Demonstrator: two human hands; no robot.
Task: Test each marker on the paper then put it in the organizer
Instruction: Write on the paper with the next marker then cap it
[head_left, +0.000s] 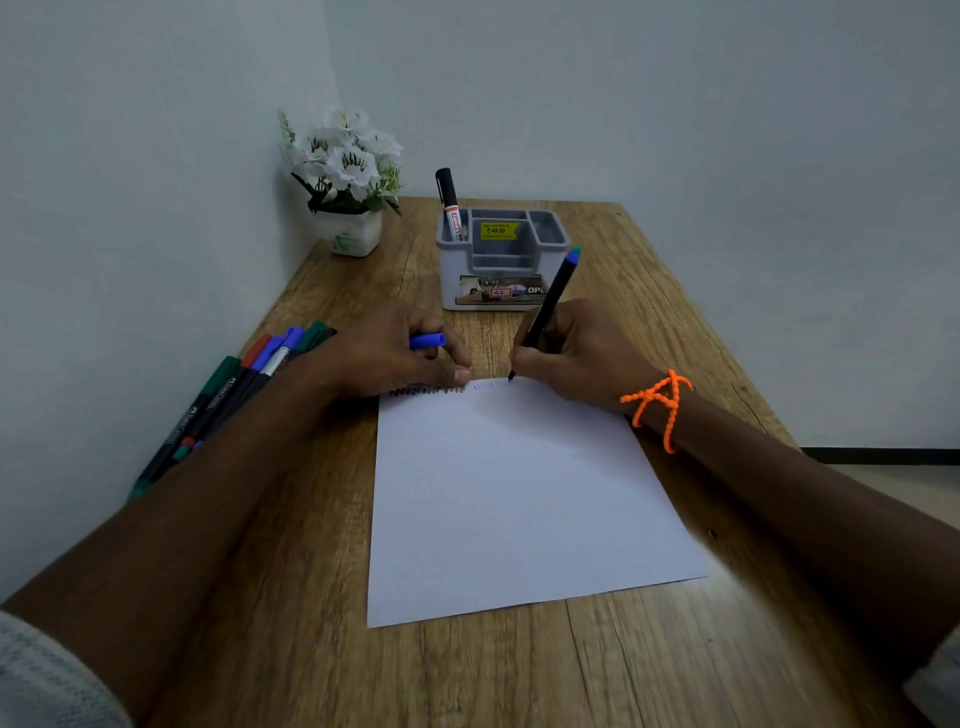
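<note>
A white sheet of paper (514, 493) lies on the wooden table (322, 649). My right hand (576, 353) grips a black marker with a blue end (550, 299), its tip touching the paper's top edge beside a faint blue scribble (491, 386). My left hand (384, 353) holds a blue cap (427, 341) and its fingertips press the paper's top left, next to a black scribble (415, 391). A grey organizer (501, 260) stands behind the hands with one black marker (450, 205) upright in its left compartment. Several more markers (228, 395) lie at the left under my forearm.
A white pot of white flowers (345, 176) stands in the far left corner against the wall. An orange beaded cord (657, 405) circles my right wrist. The table's right edge drops to the floor (883, 467).
</note>
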